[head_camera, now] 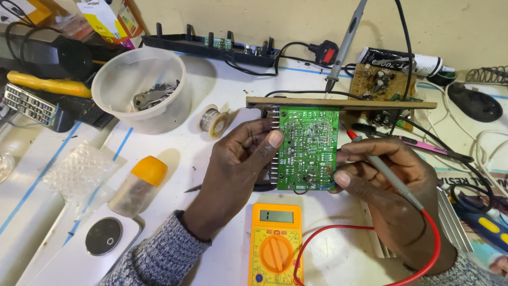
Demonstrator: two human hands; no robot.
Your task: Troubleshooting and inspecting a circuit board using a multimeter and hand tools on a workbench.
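A green circuit board (308,148) stands upright on the white bench, solder side toward me, under a thin wooden strip (338,103). My left hand (238,164) grips the board's left edge, thumb on its face. My right hand (389,182) pinches the right edge and also holds a red multimeter probe (370,156), its tip near the board's upper right corner. A grey probe (344,47) leans down from above onto the strip. A yellow multimeter (275,243) with an orange dial lies in front of the board.
A white plastic bowl (138,87) with metal parts sits at left, a solder spool (214,121) beside it. An orange-capped bottle (138,185), bubble wrap (79,172), a black power strip (211,46) and a brown circuit board (378,79) surround the work spot.
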